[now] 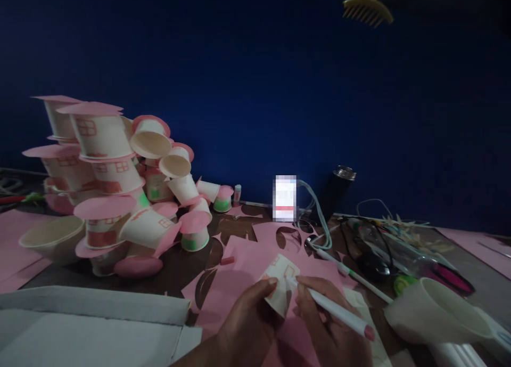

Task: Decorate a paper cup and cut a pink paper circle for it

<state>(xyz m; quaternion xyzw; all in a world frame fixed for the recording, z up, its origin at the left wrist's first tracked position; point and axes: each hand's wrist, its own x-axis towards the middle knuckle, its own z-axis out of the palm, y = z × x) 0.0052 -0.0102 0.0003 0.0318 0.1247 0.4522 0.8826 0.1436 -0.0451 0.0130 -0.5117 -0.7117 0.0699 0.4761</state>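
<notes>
A white paper cup (280,298) lies tilted in my left hand (249,316), thumb on its near side and fingers around it. Faint reddish window lines are drawn on its wall. My right hand (329,319) grips a white felt-tip marker (339,309) with a pink-red back end. The marker's tip is at the cup's wall, close to a drawn window; whether it touches I cannot tell. Below both hands lies a pink paper sheet (239,271).
Stacked paper cups with pink paper roofs (106,135) crowd the left. A white box (91,324) stands front left. A lit phone (285,196), a dark bottle (335,194), cables, a black mouse (375,266) and a large paper cup (435,311) lie behind and right.
</notes>
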